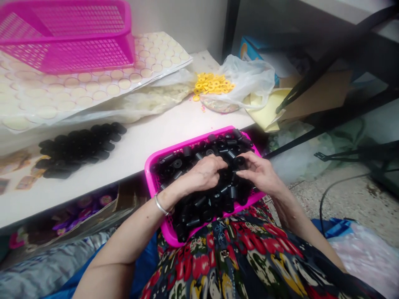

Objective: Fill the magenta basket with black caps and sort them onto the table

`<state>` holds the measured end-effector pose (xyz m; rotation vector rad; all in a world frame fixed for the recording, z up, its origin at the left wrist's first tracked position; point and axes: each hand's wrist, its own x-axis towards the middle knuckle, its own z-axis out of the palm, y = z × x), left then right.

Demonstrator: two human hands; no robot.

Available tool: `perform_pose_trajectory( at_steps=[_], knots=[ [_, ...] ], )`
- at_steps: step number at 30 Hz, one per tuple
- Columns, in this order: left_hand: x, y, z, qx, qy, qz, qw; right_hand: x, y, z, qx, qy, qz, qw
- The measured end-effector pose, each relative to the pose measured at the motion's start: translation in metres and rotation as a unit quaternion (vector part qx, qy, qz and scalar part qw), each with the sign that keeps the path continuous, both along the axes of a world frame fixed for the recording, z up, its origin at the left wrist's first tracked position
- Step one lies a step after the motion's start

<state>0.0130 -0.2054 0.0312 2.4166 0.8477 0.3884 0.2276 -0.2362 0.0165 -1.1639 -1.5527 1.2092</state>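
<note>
A pink plastic basket (149, 176) full of small black cylindrical caps (199, 201) rests against my lap. My left hand (205, 172), with a silver bangle at the wrist, is over the middle of the pile. Its fingers are curled down among the caps, and whatever they grip is hidden. At the basket's right end, my right hand (258, 172) has its thumb and fingers closed around one black cap (239, 162). The caps in the basket lie in all directions, some showing a round end with a small centre hole.
On the white table (137, 143) lies a cluster of black caps (81, 145). Behind it are a sheet of round stickers (115, 83) and an empty pink basket (84, 54). Yellow rings (213, 84) lie by a clear plastic bag (249, 79). A black metal frame (330, 133) stands at right.
</note>
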Motion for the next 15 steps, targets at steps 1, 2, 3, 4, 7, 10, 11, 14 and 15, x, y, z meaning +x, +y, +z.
perform_pose_trajectory(
  at_steps=[1,2,3,4,7,10,11,14,15],
  knots=[
    [0.001,0.000,0.000,-0.010,0.000,0.005,1.000,0.000,0.000,0.000,-0.003,-0.001,0.001,1.000],
    [0.002,0.000,0.001,-0.014,0.010,0.005,1.000,0.001,-0.001,0.001,-0.006,-0.009,0.003,1.000],
    [0.004,-0.001,0.002,-0.010,0.029,0.001,1.000,0.001,-0.002,0.002,-0.008,-0.023,0.004,1.000],
    [0.007,-0.003,0.004,-0.001,0.057,-0.004,0.998,0.001,-0.003,0.002,-0.010,-0.041,0.004,0.999],
    [0.019,-0.011,0.007,0.034,0.153,-0.005,0.988,0.002,-0.005,0.004,0.004,-0.113,0.002,0.994],
    [0.030,-0.016,0.005,0.060,0.186,0.014,0.981,0.005,-0.006,0.005,0.077,-0.171,0.002,0.982],
    [0.030,-0.016,0.003,0.065,0.176,0.023,0.982,0.007,-0.006,0.005,0.102,-0.183,0.001,0.978],
    [0.021,-0.014,0.001,0.015,0.064,0.055,0.996,0.012,-0.007,0.009,0.153,-0.198,-0.005,0.968],
    [0.015,-0.013,0.002,-0.039,-0.001,0.069,0.997,0.013,-0.008,0.011,0.163,-0.201,-0.003,0.966]
  ],
)
